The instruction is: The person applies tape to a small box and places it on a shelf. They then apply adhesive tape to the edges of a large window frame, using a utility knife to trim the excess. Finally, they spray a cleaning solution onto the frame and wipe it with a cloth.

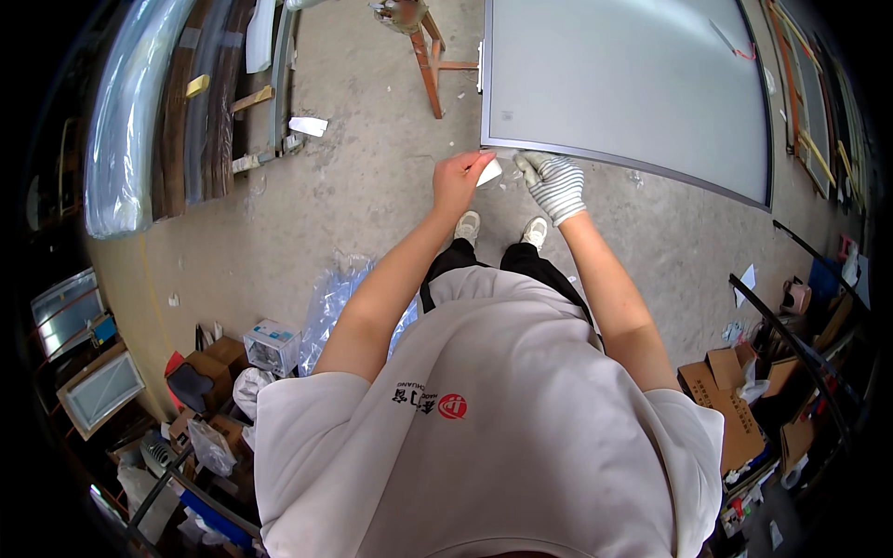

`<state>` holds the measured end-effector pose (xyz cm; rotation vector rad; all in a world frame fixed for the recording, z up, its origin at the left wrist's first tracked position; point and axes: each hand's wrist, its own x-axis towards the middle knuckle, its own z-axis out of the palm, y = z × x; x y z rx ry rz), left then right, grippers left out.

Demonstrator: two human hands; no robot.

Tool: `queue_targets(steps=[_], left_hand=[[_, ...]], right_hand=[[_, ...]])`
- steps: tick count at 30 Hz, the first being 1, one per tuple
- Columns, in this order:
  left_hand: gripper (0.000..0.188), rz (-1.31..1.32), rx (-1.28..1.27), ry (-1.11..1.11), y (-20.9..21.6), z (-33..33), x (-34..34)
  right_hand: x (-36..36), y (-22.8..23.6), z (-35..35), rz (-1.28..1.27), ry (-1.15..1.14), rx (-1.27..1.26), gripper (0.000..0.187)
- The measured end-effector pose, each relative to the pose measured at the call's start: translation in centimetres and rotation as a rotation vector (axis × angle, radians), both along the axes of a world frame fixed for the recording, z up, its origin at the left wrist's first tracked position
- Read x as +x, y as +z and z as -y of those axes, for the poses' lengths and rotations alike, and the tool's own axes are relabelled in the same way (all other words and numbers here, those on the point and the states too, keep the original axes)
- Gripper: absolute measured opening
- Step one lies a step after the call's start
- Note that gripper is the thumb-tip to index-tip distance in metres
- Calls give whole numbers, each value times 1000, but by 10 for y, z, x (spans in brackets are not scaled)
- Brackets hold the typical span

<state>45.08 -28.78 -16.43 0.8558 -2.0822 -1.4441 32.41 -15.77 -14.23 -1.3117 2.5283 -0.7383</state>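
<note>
A large grey framed panel (628, 84) lies in front of me, its near edge just beyond my hands. My left hand (458, 181) is bare and closed at the panel's near left corner, with a small flat white piece (489, 172) at its fingers. The kind of that piece is unclear. My right hand (558, 189) wears a white and grey striped glove. Its thumb and fingers are pressed together beside the same edge, and what they grip, if anything, is too small to make out. A thin tool (721, 37) and a red strip (744, 54) rest on the panel.
A wooden trestle (426, 70) stands left of the panel. Plastic-wrapped profiles (139, 102) lie at the far left. Clear plastic film (339, 298) is on the floor by my left arm. Cardboard boxes (721, 409) and clutter fill the lower right; more boxes (223, 358) sit lower left.
</note>
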Motion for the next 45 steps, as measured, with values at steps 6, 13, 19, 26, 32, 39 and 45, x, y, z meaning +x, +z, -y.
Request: queue_targets(steps=[6,13,19,26,32,39,45], left_hand=[[23,67,-39,4,-8,4,-1],[26,17,-48,14,-18,1,-2],[22,-10,-152,-1,-10,-3,4],[20,-16,-198,-12,-13,-14,16],[25,35,-49,47,-12,-12,5],[24,55,-82,37,-7,-2,-3],[22,36,-78,61,-9,-2,-5]], right_hand=[[4,0,2,-54,-42,-42,32],[3,-8,-1,-60,-43,-46,30],[1,-4,-4,-83,19,-31,22],[-1,-4,-5,-100,71,-153,23],[-2,2,-2,-90,38,-43,25],[0,-1,-1,-62,6,-4,28],[2,3,1,-67,-6,43,29]])
